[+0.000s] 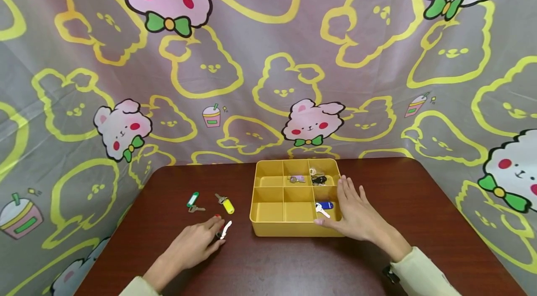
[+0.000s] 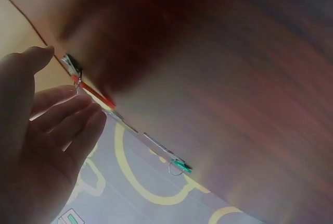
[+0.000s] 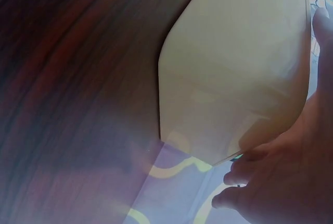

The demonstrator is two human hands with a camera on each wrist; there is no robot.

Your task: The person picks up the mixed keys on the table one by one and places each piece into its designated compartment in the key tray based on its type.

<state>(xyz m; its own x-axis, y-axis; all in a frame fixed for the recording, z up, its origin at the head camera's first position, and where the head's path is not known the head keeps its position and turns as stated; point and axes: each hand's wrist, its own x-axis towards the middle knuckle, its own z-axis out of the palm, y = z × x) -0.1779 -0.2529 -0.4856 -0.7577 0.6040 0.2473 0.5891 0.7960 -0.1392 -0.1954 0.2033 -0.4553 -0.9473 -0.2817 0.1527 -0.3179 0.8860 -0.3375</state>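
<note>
A yellow divided box (image 1: 268, 229) stands on the table, with two rows of three compartments. My right hand (image 1: 356, 214) rests along its right side, fingers straight, thumb over the front rim. Left of the box, my left hand (image 1: 197, 242) reaches over a silver key (image 1: 227, 229), fingertips right at it. In the left wrist view, thumb and fingers stand apart around the key's ring (image 2: 77, 79), and a red strip (image 2: 96, 92) shows just beyond. Farther back lie a key with a yellow tag (image 1: 228, 206) and one with a green tag (image 1: 193, 199).
Inside the box, a blue-tagged key (image 1: 324, 205) lies front right, a purple-tagged key (image 1: 297, 178) back middle, and a black-tagged bunch (image 1: 320, 179) back right. The dark wooden table (image 1: 285, 268) meets a patterned cloth (image 1: 247, 77) behind and at both sides.
</note>
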